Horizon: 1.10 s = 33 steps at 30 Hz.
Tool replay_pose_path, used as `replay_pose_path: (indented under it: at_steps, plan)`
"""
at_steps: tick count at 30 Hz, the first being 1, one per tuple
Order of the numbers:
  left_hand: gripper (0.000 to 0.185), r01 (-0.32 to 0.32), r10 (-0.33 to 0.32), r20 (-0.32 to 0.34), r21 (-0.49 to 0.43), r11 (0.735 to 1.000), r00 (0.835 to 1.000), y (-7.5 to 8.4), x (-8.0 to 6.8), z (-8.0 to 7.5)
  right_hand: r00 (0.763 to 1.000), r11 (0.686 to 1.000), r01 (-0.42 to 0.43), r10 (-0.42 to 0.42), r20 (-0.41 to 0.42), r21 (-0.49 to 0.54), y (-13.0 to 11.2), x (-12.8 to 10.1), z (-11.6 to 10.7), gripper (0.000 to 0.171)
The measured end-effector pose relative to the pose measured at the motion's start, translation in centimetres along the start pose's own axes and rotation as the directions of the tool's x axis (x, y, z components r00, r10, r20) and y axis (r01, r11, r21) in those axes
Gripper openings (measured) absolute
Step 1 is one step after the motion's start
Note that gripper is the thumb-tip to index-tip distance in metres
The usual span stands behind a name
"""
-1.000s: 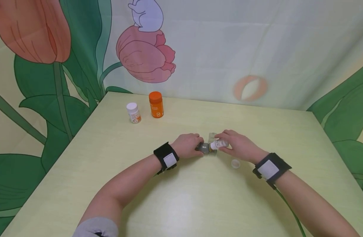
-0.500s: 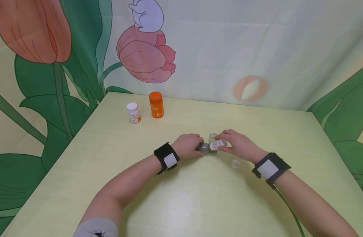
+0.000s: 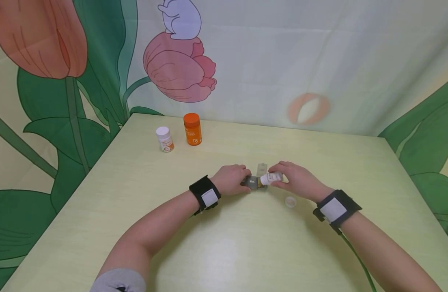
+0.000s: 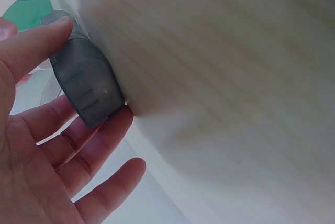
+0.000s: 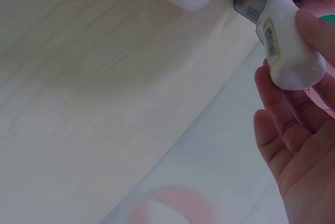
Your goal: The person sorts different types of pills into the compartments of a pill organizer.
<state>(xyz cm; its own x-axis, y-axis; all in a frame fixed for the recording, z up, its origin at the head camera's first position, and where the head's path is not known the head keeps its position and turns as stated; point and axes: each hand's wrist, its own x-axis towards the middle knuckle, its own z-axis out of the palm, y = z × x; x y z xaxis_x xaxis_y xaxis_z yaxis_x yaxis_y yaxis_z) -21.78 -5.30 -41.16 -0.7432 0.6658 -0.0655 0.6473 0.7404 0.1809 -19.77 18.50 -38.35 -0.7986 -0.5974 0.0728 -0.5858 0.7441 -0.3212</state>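
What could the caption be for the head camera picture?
Right hand tips a small white bottle over a grey pill box held by the left hand.

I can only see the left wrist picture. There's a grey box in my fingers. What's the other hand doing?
Observer: The right hand holds a small white bottle, tipped on its side with its mouth at the grey box.
Operator: Does the bottle have its cap on?
Observer: No. A small white cap lies on the table near the right wrist.
Operator: Are there more bottles?
Observer: Yes, two stand upright at the far left: an orange bottle and a white-capped bottle.
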Motion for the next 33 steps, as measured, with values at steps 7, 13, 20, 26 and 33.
replay_pose_path:
  at_steps: [7, 13, 20, 26, 33]
  plan:
    - [0.043, 0.010, -0.010, 0.003, 0.003, 1.000, 1.000, 0.0, -0.2, 0.1, 1.000, 0.997, 0.025, -0.025, 0.004, -0.067, 0.5, 0.0, 0.6, 0.040]
    - [0.044, 0.007, -0.007, 0.005, -0.005, 1.000, 1.000, 0.0, -0.2, 0.2, 0.999, 0.999, -0.037, 0.038, -0.036, 0.018, 0.7, -0.5, 1.1, 0.040]
    - [0.045, 0.006, -0.006, 0.009, -0.008, 1.000, 1.000, 0.0, 0.1, 0.1, 0.995, 0.952, -0.066, 0.084, -0.047, 0.298, -0.7, -2.3, 0.9, 0.042]
    - [0.045, 0.013, -0.013, 0.008, -0.001, 1.000, 1.000, 0.1, 0.3, -0.1, 0.999, 0.924, 0.039, -0.026, -0.039, 0.380, -2.6, -3.8, 1.9, 0.045]
    - [0.046, 0.019, -0.020, 0.017, 0.006, 1.000, 1.000, 0.2, 0.0, -0.1, 0.993, 0.908, 0.096, -0.117, 0.026, 0.408, -4.0, -4.5, 3.4, 0.038]
